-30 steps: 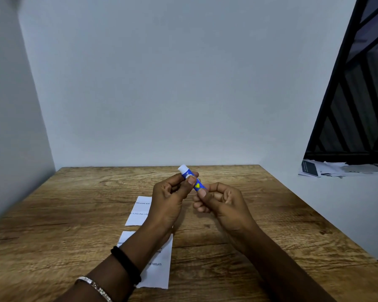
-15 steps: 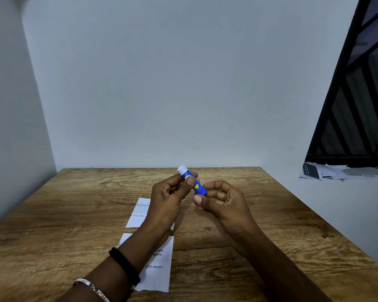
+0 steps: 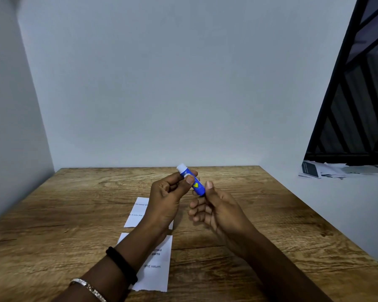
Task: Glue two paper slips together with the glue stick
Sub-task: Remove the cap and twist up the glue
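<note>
Wood-grain tabletop (image 3: 271, 225), plain grey wall behind. Glue stick (image 3: 197, 185) is up off the surface, between both hands, tilted with its white end up and away to the left and its blue end down toward the right hand. Blue barrel, yellow heart mark mid-body.

Left hand (image 3: 164, 199) clamps the upper half: thumb pad on the near side, forefinger curled over the far side, other fingers folded in. Right hand (image 3: 218, 210) sits just beside the lower end, thumb tip against the barrel, three fingers loosely curled below and clear of it. Can't tell whether its forefinger backs the stick from behind, so pinch or plain touch is unclear.

Two paper slips lie flat under the left hand and forearm: far slip (image 3: 138, 214) beneath the palm, near slip (image 3: 157, 271) beneath the wrist, small gap between them, printed text partly covered. Black band (image 3: 122, 265) and silver bracelet (image 3: 88, 288) on the left wrist.
</note>
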